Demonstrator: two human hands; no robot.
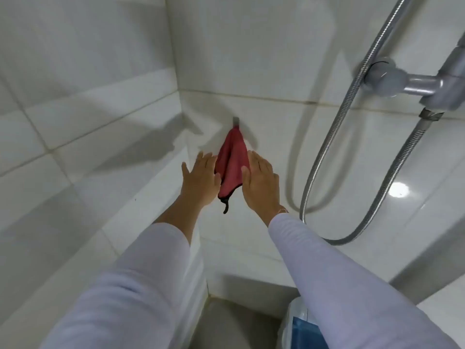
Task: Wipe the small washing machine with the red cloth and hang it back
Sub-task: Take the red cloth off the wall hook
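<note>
White tiled walls (251, 46) meet in a corner, with a shower hose (392, 172) looping at the right and the washer (297, 323) showing only a white-and-blue edge below. The cloth (231, 159), red with dark trim, hangs lengthwise down from a hook (235, 120), narrow at top, a dark loop dangling. The left hand (200, 180) and right hand (261, 182) flank it with fingers straight, holding nothing; whether they touch it is unclear.

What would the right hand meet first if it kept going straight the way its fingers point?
Probably the white tiled wall just right of the red cloth. The right hand is open, fingers aimed up along the cloth's right edge; depth is unclear, so it may already be touching.
</note>
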